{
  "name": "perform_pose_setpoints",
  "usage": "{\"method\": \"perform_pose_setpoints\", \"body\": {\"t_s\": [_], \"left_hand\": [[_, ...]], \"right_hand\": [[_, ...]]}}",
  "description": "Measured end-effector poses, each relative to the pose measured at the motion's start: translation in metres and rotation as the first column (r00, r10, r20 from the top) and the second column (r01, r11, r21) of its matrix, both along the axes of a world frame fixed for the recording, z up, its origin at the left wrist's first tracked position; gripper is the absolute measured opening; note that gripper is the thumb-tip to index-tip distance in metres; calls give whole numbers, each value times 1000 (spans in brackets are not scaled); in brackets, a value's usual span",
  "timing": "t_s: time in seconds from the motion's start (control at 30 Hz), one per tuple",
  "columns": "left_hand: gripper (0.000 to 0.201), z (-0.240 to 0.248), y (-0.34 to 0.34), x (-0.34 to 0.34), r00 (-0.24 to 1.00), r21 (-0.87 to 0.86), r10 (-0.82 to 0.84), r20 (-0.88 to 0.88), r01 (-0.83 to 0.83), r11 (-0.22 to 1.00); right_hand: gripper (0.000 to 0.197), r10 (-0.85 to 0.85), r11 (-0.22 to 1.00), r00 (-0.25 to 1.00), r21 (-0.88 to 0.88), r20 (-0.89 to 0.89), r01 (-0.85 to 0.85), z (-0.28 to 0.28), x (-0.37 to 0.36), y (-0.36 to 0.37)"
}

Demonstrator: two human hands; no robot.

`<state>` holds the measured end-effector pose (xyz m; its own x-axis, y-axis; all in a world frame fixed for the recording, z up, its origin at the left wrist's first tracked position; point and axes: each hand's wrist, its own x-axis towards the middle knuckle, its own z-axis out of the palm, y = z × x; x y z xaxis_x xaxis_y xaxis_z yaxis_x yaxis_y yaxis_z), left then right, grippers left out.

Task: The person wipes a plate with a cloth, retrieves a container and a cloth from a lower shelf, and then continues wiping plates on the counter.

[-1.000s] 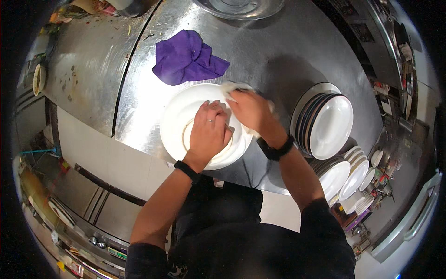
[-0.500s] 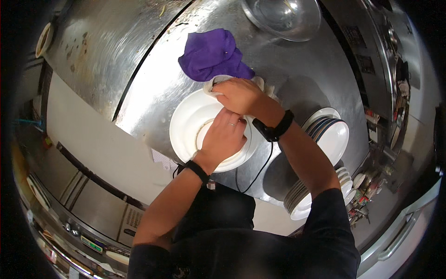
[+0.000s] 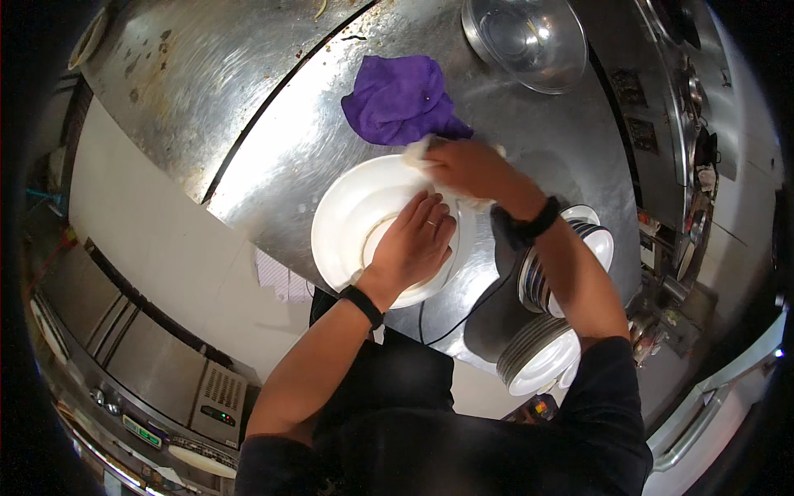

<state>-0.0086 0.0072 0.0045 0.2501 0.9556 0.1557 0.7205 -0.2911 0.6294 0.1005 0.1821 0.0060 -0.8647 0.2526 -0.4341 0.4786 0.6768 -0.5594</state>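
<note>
A large round white dish lies on the steel table in front of me. My left hand rests on its inner part, fingers stretched out and a ring on one of them. At the far right rim, my right hand grips a pale cloth, slightly smeared by motion. Part of the cloth shows beyond the fingers on both sides; the rest is hidden under the hand. Just past the dish, a crumpled purple cloth lies untouched by either hand.
A clear bowl stands at the far right of the steel table. Stacked white plates sit near the right front edge, with another dark-rimmed stack behind my right forearm. A black cord runs over the near edge.
My right hand has moved right along the rim with the pale cloth, away from my left hand. My left hand's fingers have straightened on the dish. The whole view has shifted a little.
</note>
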Motion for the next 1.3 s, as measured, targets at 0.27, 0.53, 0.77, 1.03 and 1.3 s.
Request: {"method": "perform_pose_setpoints", "body": {"t_s": [0.27, 0.53, 0.77, 1.03, 1.3], "left_hand": [[31, 7, 5, 4, 988, -3, 50, 149, -50, 999], [25, -3, -1, 5, 996, -5, 45, 79, -45, 999], [32, 2, 6, 8, 999, 28, -8, -50, 9, 1000], [36, 6, 4, 11, 999, 57, -5, -51, 8, 998], [32, 2, 1, 13, 1000, 62, -1, 15, 0, 998]], "right_hand": [[23, -60, 984, 868, 118, -493, 135, -26, -28, -21], [27, -436, 900, 899, -42, -32, 435, 17, 79, -49], [24, -456, 889, 886, 7, -80, 458, 9, 27, -36], [20, -733, 679, 679, 102, 43, 727, -12, 153, -192], [23, -835, 482, 510, 171, -206, 859, 1, 122, -295]]}}
